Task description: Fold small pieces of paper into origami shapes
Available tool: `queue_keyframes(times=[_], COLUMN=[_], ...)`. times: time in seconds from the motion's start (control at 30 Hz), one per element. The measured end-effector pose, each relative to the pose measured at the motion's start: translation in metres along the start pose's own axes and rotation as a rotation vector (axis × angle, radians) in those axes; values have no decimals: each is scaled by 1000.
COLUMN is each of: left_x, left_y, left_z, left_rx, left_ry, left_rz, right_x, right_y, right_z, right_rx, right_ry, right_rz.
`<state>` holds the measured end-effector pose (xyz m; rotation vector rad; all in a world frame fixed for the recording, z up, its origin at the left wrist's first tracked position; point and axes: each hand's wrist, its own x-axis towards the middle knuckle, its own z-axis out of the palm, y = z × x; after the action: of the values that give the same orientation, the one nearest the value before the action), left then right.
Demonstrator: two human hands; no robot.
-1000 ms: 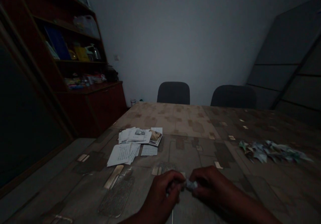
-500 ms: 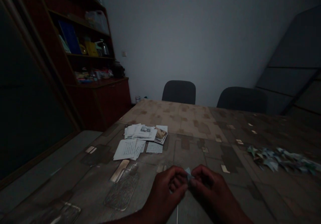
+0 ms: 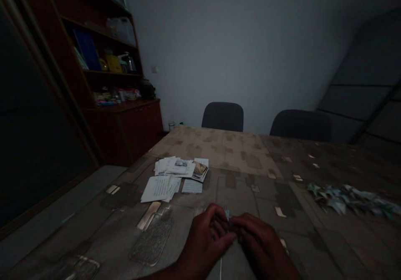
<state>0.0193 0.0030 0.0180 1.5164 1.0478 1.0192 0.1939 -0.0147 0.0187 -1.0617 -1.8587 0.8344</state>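
Observation:
Low over the near part of the table, my left hand [image 3: 210, 236] is curled, with its fingertips pinching a small pale-blue piece of folded paper [image 3: 227, 214]. My right hand [image 3: 261, 238] meets it from the other side, fingers pressed together at the paper's lower right edge. Only a small tip of the paper shows; my fingers cover the rest, so its full shape is hidden. To the right lies a pile of small folded paper pieces [image 3: 354, 199], pointed and pale. Ahead and to the left are loose printed paper sheets [image 3: 159, 188] in overlapping stacks.
A patterned cloth covers the table [image 3: 238, 146]. Two dark chairs [image 3: 223, 117] stand along its far side. At the left is a red-brown cabinet [image 3: 131, 125] with shelves of household things. The room is dim.
My right hand has turned, its fingers now flatter and pointing left across the paper. The paper has shifted slightly left and less of it shows. My left hand stays nearly in place.

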Motion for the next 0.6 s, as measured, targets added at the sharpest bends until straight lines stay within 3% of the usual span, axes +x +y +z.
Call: queue_keyframes(times=[0.37,0.47,0.6], left_x=[4,5,8], left_y=[6,5,0], left_z=[-3,-2,-2], left_rx=[89,115,47], left_ry=[33,23,36], left_rz=[14,10,-11], right_x=[0,0,1], right_y=[-5,-9,-10], right_z=[3,4,5], right_rx=[-30,-63,-107], right_ry=[-22,-13,83], right_rz=[-111,-50,145])
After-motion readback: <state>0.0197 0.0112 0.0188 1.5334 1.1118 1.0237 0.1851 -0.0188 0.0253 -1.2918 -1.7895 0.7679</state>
